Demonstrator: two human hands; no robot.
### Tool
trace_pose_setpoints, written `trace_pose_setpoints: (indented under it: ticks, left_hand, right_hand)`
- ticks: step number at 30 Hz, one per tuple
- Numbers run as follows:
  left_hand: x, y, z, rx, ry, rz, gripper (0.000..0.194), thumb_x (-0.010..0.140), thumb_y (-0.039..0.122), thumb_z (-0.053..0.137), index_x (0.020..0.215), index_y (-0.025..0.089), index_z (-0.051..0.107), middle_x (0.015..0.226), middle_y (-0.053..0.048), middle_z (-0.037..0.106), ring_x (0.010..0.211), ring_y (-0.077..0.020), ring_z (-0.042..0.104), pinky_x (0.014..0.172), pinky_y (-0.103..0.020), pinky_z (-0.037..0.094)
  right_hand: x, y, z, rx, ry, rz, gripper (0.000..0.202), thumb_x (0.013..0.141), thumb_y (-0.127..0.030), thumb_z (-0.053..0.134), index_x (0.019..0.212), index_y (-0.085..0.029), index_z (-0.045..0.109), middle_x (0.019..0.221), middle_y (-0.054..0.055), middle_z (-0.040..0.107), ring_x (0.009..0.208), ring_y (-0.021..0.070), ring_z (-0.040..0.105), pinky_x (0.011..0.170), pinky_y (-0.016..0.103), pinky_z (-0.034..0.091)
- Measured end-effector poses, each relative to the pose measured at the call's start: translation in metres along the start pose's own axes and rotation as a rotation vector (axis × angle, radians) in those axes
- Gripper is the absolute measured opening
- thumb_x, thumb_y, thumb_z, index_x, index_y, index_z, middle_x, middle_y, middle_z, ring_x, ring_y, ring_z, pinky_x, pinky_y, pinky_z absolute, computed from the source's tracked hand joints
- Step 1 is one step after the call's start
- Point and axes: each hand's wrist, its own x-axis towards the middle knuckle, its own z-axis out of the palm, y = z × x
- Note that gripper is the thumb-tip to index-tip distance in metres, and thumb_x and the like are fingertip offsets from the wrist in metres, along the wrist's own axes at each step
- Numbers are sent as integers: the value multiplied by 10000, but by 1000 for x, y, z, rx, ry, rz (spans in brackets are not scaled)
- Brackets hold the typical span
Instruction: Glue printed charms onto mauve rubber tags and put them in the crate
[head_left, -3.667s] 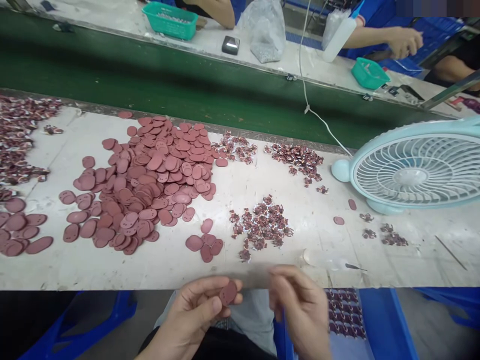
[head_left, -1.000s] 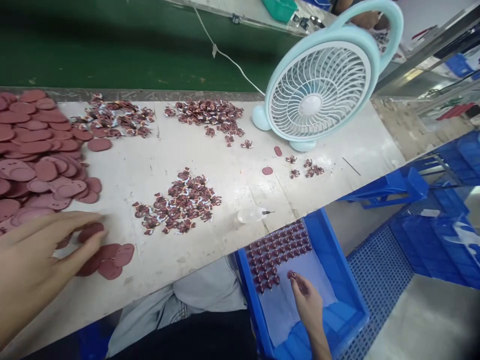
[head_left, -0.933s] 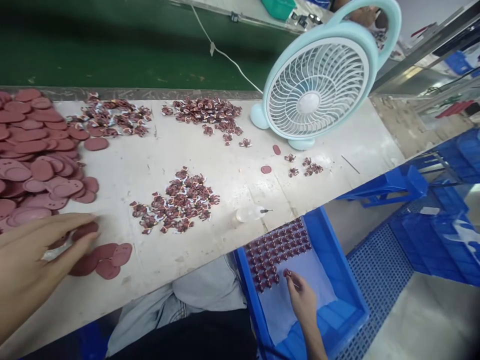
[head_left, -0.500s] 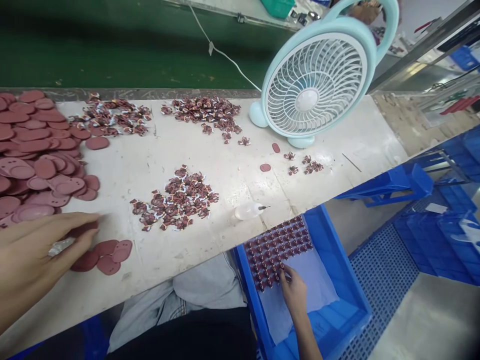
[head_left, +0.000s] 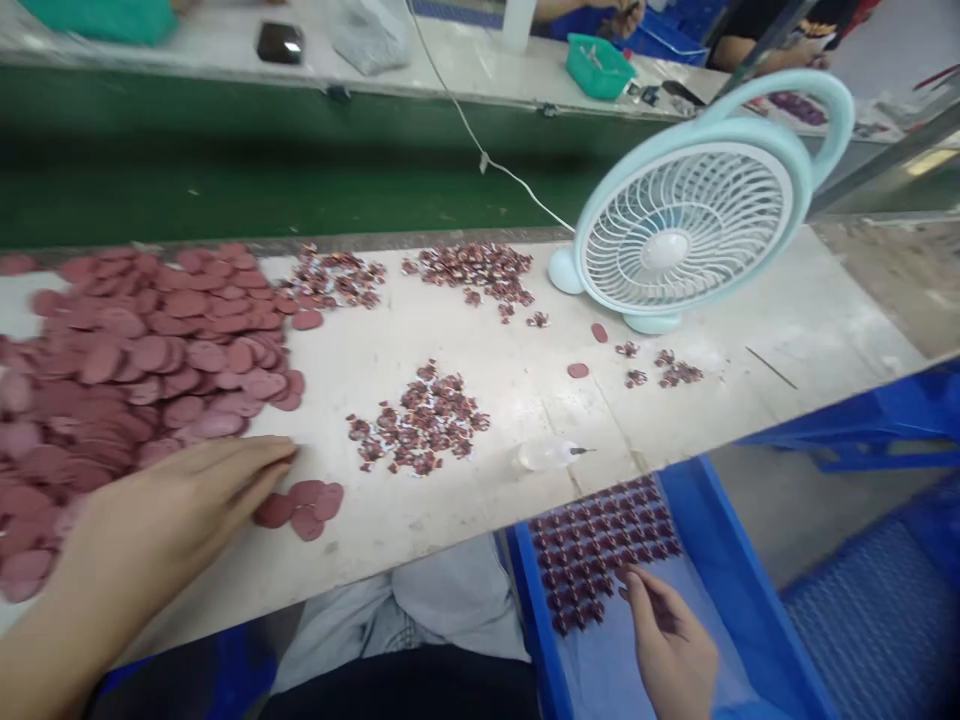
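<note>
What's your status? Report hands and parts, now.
Left hand flat on the table, fingertips at the loose red discs. Right hand down in the blue bin, at the rows of small pieces. Nothing blocking either.

Matt reddish discs [head_left: 150, 350], glossy plastic fan [head_left: 686, 235]

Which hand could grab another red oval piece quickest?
Probably the left hand: its fingers already rest beside the loose red oval pieces. The right hand is down in the blue bin.
</note>
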Motion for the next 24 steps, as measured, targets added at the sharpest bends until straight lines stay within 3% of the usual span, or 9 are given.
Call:
trace_pose_setpoints:
  ticks: [2,4,8,10,12,14,17,21,24]
  left_hand:
    - [1,6,-9,81,-73,71,296,992,377,550,1133,259,782,1179,-16,818,1061,-296,750,834,-345,559]
    - [1,9,-15,-70,-55,61,258,976,350,617,1159,251,768,1204,-43,798,1084,-292,743,834,-333,577]
    - [-15,26,-17,-867,-33,-128,228,874,344,790,1097,302,809,1137,-64,779,916,-240,772,630,-250,598]
    - [-29,46,-12,-1309,-128,-290,197,833,362,836,1017,292,837,1056,-72,791,831,-243,787,549,-247,594]
    - [-43,68,-4,-1635,-203,-461,271,700,409,940,915,274,846,1009,-55,801,775,-243,802,496,-212,565]
    - [-54,87,7,-1835,-263,-584,295,652,383,978,886,272,836,953,-37,817,793,-218,810,518,-164,547]
    - [-64,104,24,-1999,-294,-708,304,654,347,986,899,267,824,917,-17,821,835,-197,810,557,-150,555]
    - [-70,115,43,-2118,-326,-789,346,701,344,963,1001,264,811,905,-20,828,778,-172,801,559,-166,564]
    - [-72,120,50,-2150,-384,-814,250,753,338,930,962,272,810,929,-32,853,720,-144,789,563,-154,547]
  right_hand:
    - [-11,-31,9,155,-15,-7,303,692,-531,854,903,-315,829,926,82,822,902,344,769,787,464,676]
    - [-23,-65,22,468,-153,42,288,654,-490,903,860,-306,820,803,65,779,751,275,735,653,389,672]
    - [-33,-132,56,1096,-816,452,463,765,-613,816,983,-204,802,652,-10,622,435,79,497,328,153,460]
    - [-27,-161,73,1357,-1003,683,600,854,-649,719,1183,-147,737,758,-5,645,434,34,487,288,60,369]
    - [-18,-183,86,1565,-1096,770,581,904,-584,678,1279,-141,671,836,-10,659,484,12,550,314,-1,338]
    - [-11,-197,93,1635,-1138,741,422,950,-486,631,1202,-151,682,800,-45,632,508,-5,583,354,-28,329]
    - [-17,-204,95,1467,-1074,643,292,980,-428,619,971,-149,701,655,-87,541,402,-14,498,332,-3,315]
    - [-50,-192,87,1121,-862,334,398,797,-586,776,955,-230,698,581,-78,566,328,54,455,277,136,416]
    - [-74,-182,83,990,-812,207,470,722,-636,819,983,-269,686,576,-70,600,337,86,504,295,171,438]
